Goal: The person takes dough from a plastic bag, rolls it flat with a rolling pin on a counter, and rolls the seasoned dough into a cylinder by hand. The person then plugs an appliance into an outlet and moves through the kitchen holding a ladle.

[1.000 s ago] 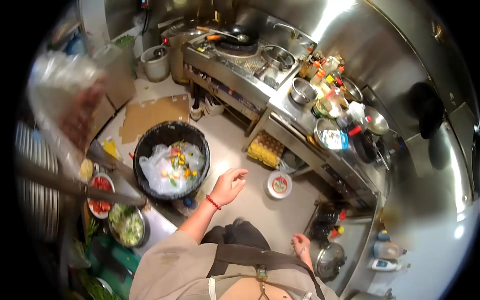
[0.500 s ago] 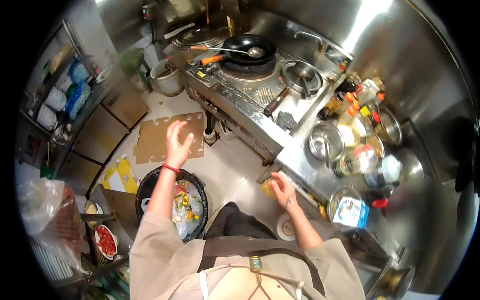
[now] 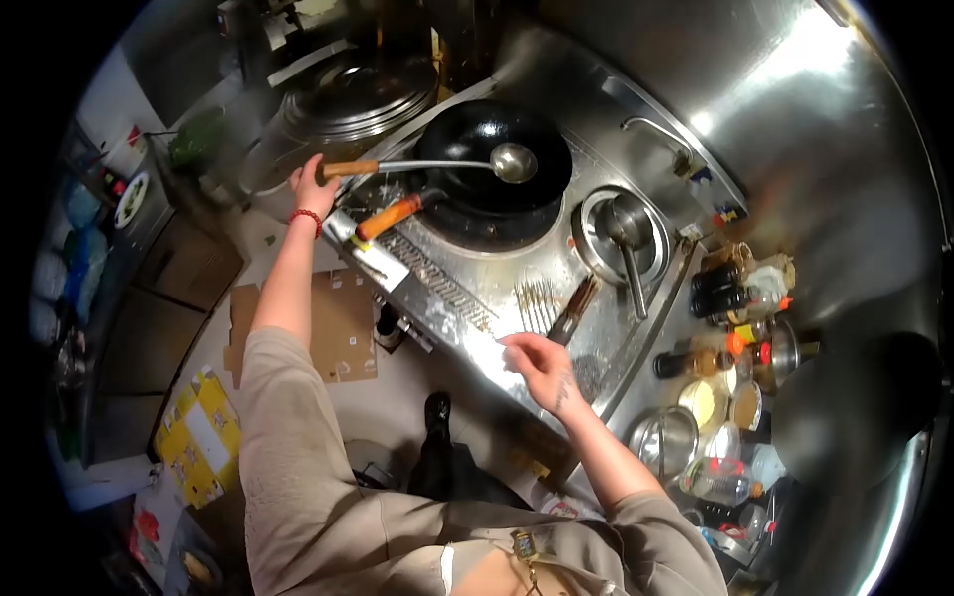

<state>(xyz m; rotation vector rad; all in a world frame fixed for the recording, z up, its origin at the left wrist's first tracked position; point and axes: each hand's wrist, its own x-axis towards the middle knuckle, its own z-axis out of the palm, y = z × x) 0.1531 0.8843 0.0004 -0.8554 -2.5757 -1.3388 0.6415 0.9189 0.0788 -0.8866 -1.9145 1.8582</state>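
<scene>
My left hand [image 3: 309, 189], with a red bead bracelet at the wrist, closes round the end of the ladle's wooden handle. The ladle [image 3: 513, 163] lies across the black wok [image 3: 462, 129], its metal bowl over the wok's inside. Below that handle, the wok's own orange-brown handle [image 3: 391, 217] points toward the stove's front edge. My right hand [image 3: 540, 370] hovers over the front of the stove [image 3: 442, 298], its fingers loosely bent, apart and holding nothing. Near it lie a dark-handled brush [image 3: 574, 310] and a scouring pad [image 3: 589, 375].
Another ladle [image 3: 626, 223] rests in a round metal pan [image 3: 593, 238] on the stove's right. Sauce bottles [image 3: 691, 365] and a steel bowl [image 3: 664, 444] crowd the right counter. A large lidded pot [image 3: 363, 94] stands at the back left. Flattened cardboard [image 3: 343, 328] covers part of the floor.
I have stepped closer to the stove. My left hand went from open in the air to the ladle's handle. My right hand moved forward over the stove's front.
</scene>
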